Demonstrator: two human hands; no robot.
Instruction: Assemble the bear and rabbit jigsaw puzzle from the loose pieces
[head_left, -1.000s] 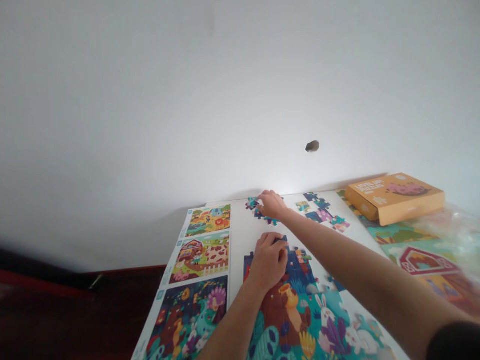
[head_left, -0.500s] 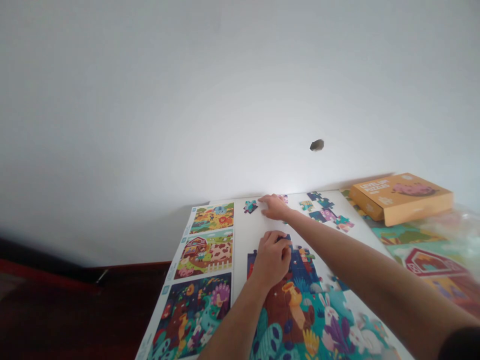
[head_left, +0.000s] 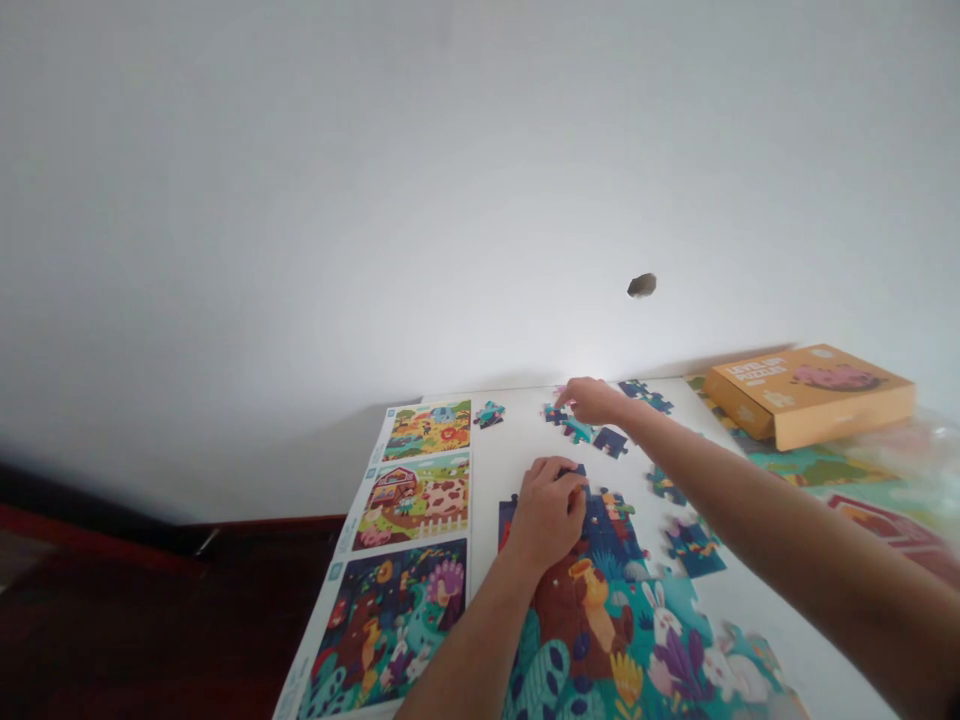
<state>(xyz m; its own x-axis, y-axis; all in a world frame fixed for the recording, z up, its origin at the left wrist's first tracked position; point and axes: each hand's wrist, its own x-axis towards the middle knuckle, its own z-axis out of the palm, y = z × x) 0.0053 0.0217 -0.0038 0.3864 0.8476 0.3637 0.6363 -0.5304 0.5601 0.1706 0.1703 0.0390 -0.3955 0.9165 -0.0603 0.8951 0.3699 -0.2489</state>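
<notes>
Wall (head_left: pixel 450 200): pale, rising beyond the puzzle, with a dark hole (head_left: pixel 642 285) to the puzzle's far right.
White tabletop (head_left: pixel 487 455): flat under the puzzle, its plain colour making the pieces around easy to pick out.
Puzzle (head_left: pixel 604 615): part-built, lying nearest the person, its ragged far edge leaving joining tabs within reach.
Left hand (head_left: pixel 549 510): down on the puzzle's far edge with fingers curled, probably steadying it; whether it pinches anything cannot be told.
Right hand (head_left: pixel 589 402): beyond the puzzle's far edge, fingers partly bent over loose pieces (head_left: pixel 579 430); whether one is gripped is too small to tell.
Lone piece (head_left: pixel 490 414): beyond the puzzle, off to its left, apart from the others.
Picture sheet (head_left: pixel 416 500): left of the puzzle, printed side up; its nearest scene resembles the puzzle, so it seems laid there for comparing.
Orange box (head_left: pixel 817 385): beyond the puzzle and well to its right, likely set aside to leave working room.
</notes>
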